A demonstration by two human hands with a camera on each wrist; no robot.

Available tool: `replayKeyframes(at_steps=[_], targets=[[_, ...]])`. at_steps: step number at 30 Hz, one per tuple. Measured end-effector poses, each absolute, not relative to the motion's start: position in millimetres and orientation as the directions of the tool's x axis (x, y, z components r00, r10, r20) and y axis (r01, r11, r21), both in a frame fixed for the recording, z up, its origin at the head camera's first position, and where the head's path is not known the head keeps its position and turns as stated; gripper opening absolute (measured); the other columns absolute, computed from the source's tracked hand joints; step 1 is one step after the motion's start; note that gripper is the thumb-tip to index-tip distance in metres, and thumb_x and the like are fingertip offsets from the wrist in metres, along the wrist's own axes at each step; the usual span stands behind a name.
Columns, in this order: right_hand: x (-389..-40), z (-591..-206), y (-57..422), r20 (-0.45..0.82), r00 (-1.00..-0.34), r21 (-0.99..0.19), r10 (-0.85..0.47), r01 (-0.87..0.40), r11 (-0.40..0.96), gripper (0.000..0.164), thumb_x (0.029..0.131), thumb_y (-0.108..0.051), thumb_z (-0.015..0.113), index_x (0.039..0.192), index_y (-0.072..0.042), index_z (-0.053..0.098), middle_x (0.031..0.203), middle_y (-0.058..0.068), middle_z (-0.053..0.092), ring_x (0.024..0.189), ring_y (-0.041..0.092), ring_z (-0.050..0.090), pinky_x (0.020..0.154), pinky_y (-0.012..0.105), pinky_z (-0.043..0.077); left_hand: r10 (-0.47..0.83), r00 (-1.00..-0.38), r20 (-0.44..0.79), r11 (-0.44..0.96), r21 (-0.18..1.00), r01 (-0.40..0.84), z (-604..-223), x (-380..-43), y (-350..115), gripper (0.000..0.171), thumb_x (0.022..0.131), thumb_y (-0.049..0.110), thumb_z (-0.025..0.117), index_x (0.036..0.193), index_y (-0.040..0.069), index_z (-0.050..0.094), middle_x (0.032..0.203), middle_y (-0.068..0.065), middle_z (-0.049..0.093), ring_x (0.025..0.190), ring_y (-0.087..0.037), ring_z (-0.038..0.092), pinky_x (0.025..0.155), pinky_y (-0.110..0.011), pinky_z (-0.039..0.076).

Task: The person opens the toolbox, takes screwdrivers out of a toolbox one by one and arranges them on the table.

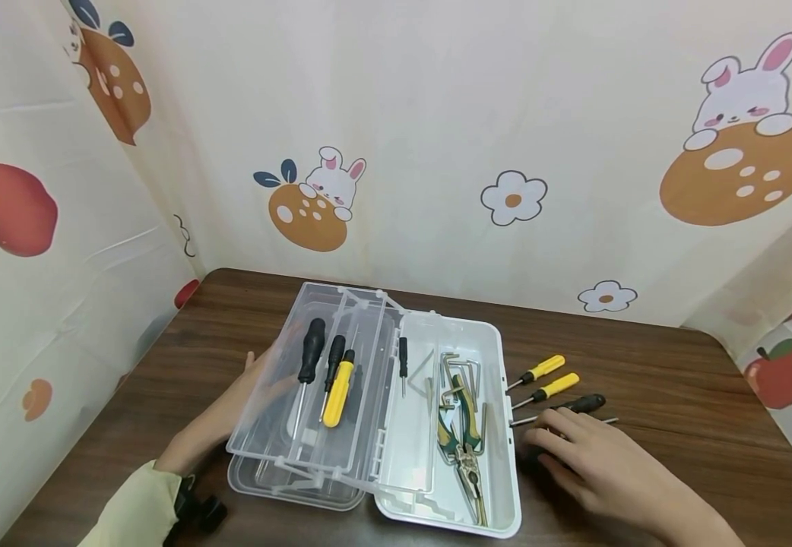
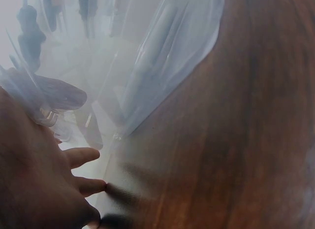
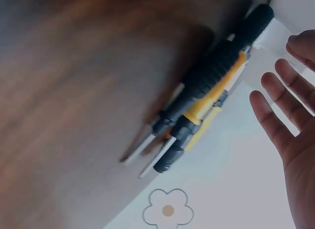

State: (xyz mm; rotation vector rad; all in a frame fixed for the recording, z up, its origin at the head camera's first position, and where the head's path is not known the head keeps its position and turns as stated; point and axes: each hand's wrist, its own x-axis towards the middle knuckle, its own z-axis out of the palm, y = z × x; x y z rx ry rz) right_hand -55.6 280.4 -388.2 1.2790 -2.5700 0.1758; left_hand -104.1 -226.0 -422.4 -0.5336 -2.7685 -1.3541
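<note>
My left hand (image 1: 269,387) is behind the tilted clear plastic tray (image 1: 240,439), seen through it, fingers extended. In the left wrist view its fingertips (image 2: 84,156) lie close to the clear plastic. Two black-handled screwdrivers (image 1: 312,349) and a yellow-handled one (image 1: 338,391) lie in the tray. My right hand (image 1: 590,456) hovers just right of the white toolbox (image 1: 509,463), by a black-handled screwdriver (image 1: 584,403). The right wrist view shows its fingers (image 3: 270,108) extended, apart from the screwdrivers. Two yellow-handled screwdrivers (image 1: 559,386) lie beyond it.
The toolbox holds green-handled pliers (image 1: 467,463), several hex keys (image 1: 476,372) and a small black screwdriver (image 1: 403,357). Its clear lid (image 1: 348,497) lies folded out to the left on the brown table (image 1: 649,395). A patterned curtain (image 1: 423,152) stands behind.
</note>
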Motion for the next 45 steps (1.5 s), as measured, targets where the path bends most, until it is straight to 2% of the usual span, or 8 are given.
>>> replayKeyframes(at_steps=[2, 4, 7, 20, 22, 25, 28, 45], targets=[[-58, -385, 279, 0.307, -0.556, 0.015, -0.773, -0.809, 0.588, 0.018, 0.104, -0.034, 0.060, 0.120, -0.032, 0.069, 0.111, -0.022, 0.056, 0.094, 0.001, 0.059, 0.074, 0.028, 0.055, 0.300, -0.941, 0.160, 0.566, 0.764, 0.310, -423, -105, -226, 0.073, 0.104, 0.025, 0.058, 0.167, 0.013, 0.022, 0.169, -0.027, 0.026, 0.153, -0.059, 0.021, 0.107, -0.091, -0.008], [-62, -381, 277, 0.326, -0.531, 0.029, -0.782, -0.821, 0.570, 0.030, 0.109, -0.040, 0.043, 0.118, -0.030, 0.070, 0.110, -0.020, 0.057, 0.093, 0.002, 0.058, 0.073, 0.027, 0.053, 0.302, -0.939, 0.164, 0.565, 0.763, 0.315, -424, -105, -227, 0.073, 0.104, 0.023, 0.058, 0.167, 0.013, 0.022, 0.169, -0.027, 0.026, 0.154, -0.059, 0.021, 0.107, -0.091, -0.008], [-68, -374, 273, 0.346, -0.500, 0.046, -0.794, -0.836, 0.546, 0.042, 0.110, -0.041, 0.031, 0.116, -0.027, 0.070, 0.108, -0.018, 0.058, 0.089, 0.002, 0.057, 0.072, 0.025, 0.051, 0.305, -0.937, 0.169, 0.565, 0.760, 0.321, -425, -105, -227, 0.072, 0.104, 0.021, 0.058, 0.166, 0.012, 0.022, 0.169, -0.027, 0.025, 0.154, -0.059, 0.021, 0.107, -0.091, -0.007], [-94, -332, 236, 0.336, -0.447, 0.113, -0.829, -0.854, 0.507, 0.045, 0.112, -0.033, 0.025, 0.113, -0.021, 0.069, 0.109, -0.010, 0.063, 0.092, 0.008, 0.059, 0.075, 0.028, 0.055, 0.288, -0.948, 0.139, 0.582, 0.761, 0.288, -424, -105, -227, 0.073, 0.105, 0.023, 0.058, 0.167, 0.017, 0.020, 0.170, -0.025, 0.024, 0.154, -0.058, 0.022, 0.108, -0.090, -0.008], [-98, -327, 227, 0.321, -0.436, 0.117, -0.841, -0.863, 0.492, 0.037, 0.112, -0.029, 0.032, 0.116, -0.020, 0.068, 0.111, -0.009, 0.064, 0.094, 0.009, 0.060, 0.075, 0.029, 0.055, 0.288, -0.948, 0.132, 0.580, 0.764, 0.283, -425, -106, -227, 0.073, 0.105, 0.023, 0.058, 0.167, 0.015, 0.021, 0.170, -0.026, 0.024, 0.154, -0.058, 0.021, 0.108, -0.090, -0.008], [-104, -319, 213, 0.302, -0.409, 0.127, -0.861, -0.878, 0.462, 0.017, 0.104, -0.016, 0.060, 0.118, -0.019, 0.068, 0.113, -0.006, 0.066, 0.097, 0.013, 0.063, 0.078, 0.031, 0.058, 0.287, -0.950, 0.121, 0.581, 0.767, 0.273, -426, -108, -226, 0.073, 0.105, 0.024, 0.058, 0.167, 0.014, 0.021, 0.170, -0.027, 0.023, 0.154, -0.059, 0.020, 0.108, -0.090, -0.009], [-110, -313, 199, 0.266, -0.393, 0.159, -0.880, -0.883, 0.442, 0.042, 0.085, -0.003, 0.080, 0.121, -0.019, 0.068, 0.117, -0.004, 0.068, 0.104, 0.015, 0.065, 0.083, 0.033, 0.060, 0.286, -0.950, 0.126, 0.582, 0.765, 0.276, -425, -107, -226, 0.073, 0.105, 0.024, 0.058, 0.167, 0.015, 0.021, 0.170, -0.027, 0.024, 0.154, -0.059, 0.020, 0.108, -0.090, -0.009], [-142, -312, 142, 0.154, -0.370, 0.136, -0.916, -0.910, 0.391, 0.047, 0.087, 0.001, 0.080, 0.123, -0.026, 0.069, 0.129, -0.006, 0.068, 0.127, 0.017, 0.060, 0.104, 0.034, 0.056, 0.298, -0.946, 0.128, 0.564, 0.776, 0.283, -426, -106, -229, 0.074, 0.105, 0.023, 0.058, 0.168, 0.019, 0.019, 0.170, -0.024, 0.025, 0.155, -0.057, 0.019, 0.109, -0.089, -0.010]])
